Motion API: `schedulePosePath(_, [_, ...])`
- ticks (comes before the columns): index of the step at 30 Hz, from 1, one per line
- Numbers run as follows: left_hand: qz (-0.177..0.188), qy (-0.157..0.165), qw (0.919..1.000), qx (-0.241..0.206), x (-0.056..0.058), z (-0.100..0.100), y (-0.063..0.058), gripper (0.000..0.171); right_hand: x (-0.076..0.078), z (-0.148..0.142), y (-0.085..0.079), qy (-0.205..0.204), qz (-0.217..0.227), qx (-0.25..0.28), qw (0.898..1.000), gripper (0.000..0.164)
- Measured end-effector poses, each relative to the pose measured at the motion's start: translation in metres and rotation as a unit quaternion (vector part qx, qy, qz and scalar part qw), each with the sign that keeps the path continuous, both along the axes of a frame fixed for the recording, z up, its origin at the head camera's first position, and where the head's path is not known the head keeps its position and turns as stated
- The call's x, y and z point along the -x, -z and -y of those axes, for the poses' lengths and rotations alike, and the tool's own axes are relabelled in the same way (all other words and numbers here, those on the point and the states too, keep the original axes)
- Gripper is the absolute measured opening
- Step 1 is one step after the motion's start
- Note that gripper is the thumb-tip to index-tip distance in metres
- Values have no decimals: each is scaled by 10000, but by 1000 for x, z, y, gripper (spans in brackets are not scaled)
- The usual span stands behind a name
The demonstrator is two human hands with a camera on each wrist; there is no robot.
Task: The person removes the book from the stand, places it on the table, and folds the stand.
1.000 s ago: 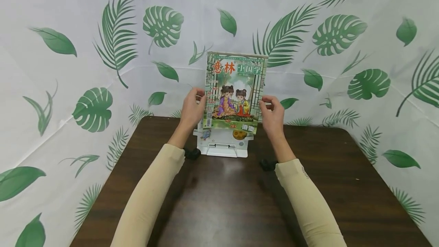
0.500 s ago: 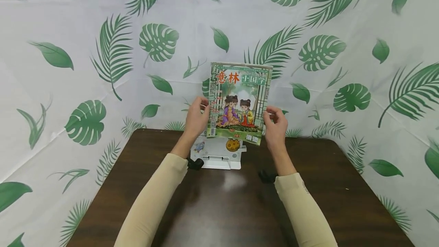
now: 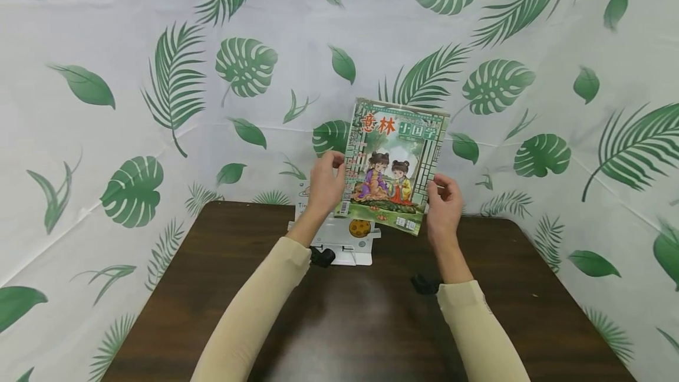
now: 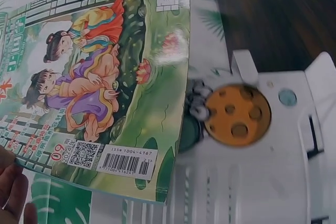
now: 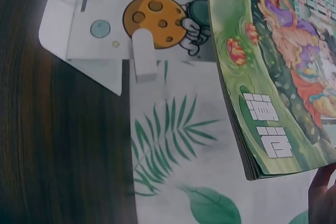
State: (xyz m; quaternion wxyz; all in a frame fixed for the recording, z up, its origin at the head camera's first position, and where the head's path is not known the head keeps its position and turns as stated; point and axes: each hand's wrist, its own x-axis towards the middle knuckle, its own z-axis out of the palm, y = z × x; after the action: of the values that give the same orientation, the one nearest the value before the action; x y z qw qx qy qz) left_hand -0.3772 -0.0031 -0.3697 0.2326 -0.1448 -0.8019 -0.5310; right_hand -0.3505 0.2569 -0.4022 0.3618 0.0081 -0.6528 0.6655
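Between my two hands a green magazine [image 3: 395, 164] is held up off the table, its cover with two cartoon children facing me and its top tipped slightly to the right. My left hand [image 3: 327, 184] pinches its left edge, and my right hand [image 3: 444, 205] pinches the right edge. Behind and below it stands a white book stand [image 3: 334, 231] with a cartoon print, partly hidden by the magazine and my left arm. The left wrist view shows the magazine's barcode corner [image 4: 128, 161] near the stand's orange moon picture [image 4: 239, 114]. Several page edges [image 5: 236, 129] show in the right wrist view.
The dark wooden table [image 3: 366, 335] spreads out below my arms. A white cloth with green leaves [image 3: 297, 16] hangs behind it and along both sides. Black wrist gear [image 3: 322, 257] sits below my left hand, and similar gear [image 3: 424, 283] below my right.
Both hands have carried the magazine to the right, away from in front of the stand, and it has tilted clockwise. More of the stand's left side shows. The head view has also shifted.
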Motion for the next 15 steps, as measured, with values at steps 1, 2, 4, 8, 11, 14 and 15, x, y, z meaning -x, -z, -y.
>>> schedulePosePath(1, [32, 81, 10000, -22, -1, -4, -2, 22, -1, -2, -1, 57, 5, 36, 10000, 21])
schedulePosePath(2, [52, 158, 9999, -31, -2, -7, -4, 23, -2, -5, -2, 120, 42, 77, 9999, 20])
schedulePosePath(4, [91, 299, 9995, -22, -4, -14, -7, 25, -4, -10, -3, 238, 65, 118, 9996, 16])
schedulePosePath(8, [51, 476, 9988, 77, -6, -28, -8, 28, -8, -19, -4, 466, 87, 256, 9985, 13])
schedulePosePath(11, [10, 559, 9984, 43, -7, -38, -4, 27, -14, -23, -3, 591, 87, 336, 9976, 16])
schedulePosePath(14, [35, 644, 9979, 27, -9, -47, 0, 27, -20, -27, -1, 740, 108, 403, 9964, 16])
schedulePosePath(15, [33, 658, 9978, 29, -9, -49, 1, 27, -20, -29, 0, 777, 105, 420, 9960, 17])
